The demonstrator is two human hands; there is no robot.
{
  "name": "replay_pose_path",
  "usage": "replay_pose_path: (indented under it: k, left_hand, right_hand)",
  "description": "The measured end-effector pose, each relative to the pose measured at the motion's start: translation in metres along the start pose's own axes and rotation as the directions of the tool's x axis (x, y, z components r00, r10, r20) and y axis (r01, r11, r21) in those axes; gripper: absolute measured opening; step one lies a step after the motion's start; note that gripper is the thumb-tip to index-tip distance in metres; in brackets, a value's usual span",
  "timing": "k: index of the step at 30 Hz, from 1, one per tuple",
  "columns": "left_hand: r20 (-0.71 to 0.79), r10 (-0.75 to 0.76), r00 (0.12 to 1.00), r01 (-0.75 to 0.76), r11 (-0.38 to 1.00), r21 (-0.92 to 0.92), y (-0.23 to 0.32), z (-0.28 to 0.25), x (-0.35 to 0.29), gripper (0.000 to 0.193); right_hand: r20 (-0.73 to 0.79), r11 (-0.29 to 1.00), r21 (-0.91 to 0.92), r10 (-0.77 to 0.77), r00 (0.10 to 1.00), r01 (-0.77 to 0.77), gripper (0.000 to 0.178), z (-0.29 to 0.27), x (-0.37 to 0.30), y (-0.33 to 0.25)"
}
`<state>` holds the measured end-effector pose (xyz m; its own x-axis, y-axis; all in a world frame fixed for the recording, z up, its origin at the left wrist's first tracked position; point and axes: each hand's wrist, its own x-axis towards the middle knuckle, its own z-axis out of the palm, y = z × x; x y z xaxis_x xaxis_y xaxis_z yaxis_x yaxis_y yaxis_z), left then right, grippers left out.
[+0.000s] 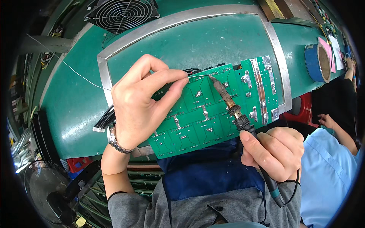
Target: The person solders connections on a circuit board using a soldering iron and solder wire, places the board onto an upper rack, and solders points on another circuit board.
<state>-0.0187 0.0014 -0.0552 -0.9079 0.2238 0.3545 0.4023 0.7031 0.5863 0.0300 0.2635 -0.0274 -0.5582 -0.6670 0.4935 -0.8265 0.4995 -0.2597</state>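
Lying with its shiny metal spots facing up, the green circuit board sits at the near side of the table, with its lower edge poking out over the person's lap. That seems to bring it close, so both hands can reach it. Near its far edge, the tip of a soldering iron meets the end of a thin solder wire. I cannot tell if the tip also touches the board.

The left hand pinches the wire between thumb and pointer finger, with only a short bit sticking out, maybe so it does not bend. The rest trails off to the left. The right hand has its fingers curled around the iron's black handle, well back from the tip, likely to stay away from the heat.

By the left wrist, which wears a metal watch, is a bunch of black wires. Metal strips make a frame on the green table. Past it is a black fan, and a blue roll is on the right. A co-worker in a light blue shirt is close by on that side.
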Motion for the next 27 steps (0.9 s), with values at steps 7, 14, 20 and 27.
replay_pose_path:
  k: [7,14,20,27]
  left_hand:
    - [-0.013,-0.003,1.0,0.003,1.0,0.021,0.001,-0.005,0.001,0.017]
    - [-0.022,0.023,1.0,-0.023,1.0,-0.01,0.001,0.0,0.002,0.018]
    - [-0.007,0.024,1.0,-0.023,1.0,0.018,0.004,0.002,0.001,0.019]
    - [-0.015,0.064,0.998,-0.064,0.997,0.036,0.002,0.008,0.002,0.019]
  right_hand:
    - [-0.065,0.999,0.034,-0.001,0.998,0.004,0.032,-0.006,-0.003,0.003]
    - [-0.119,0.998,0.056,0.033,0.992,-0.026,0.026,-0.008,-0.007,0.005]
    - [-0.061,0.997,0.065,0.033,0.998,-0.029,0.029,-0.008,-0.007,0.009]
    - [-0.045,0.997,0.057,0.051,0.998,-0.049,0.033,-0.006,-0.006,0.009]
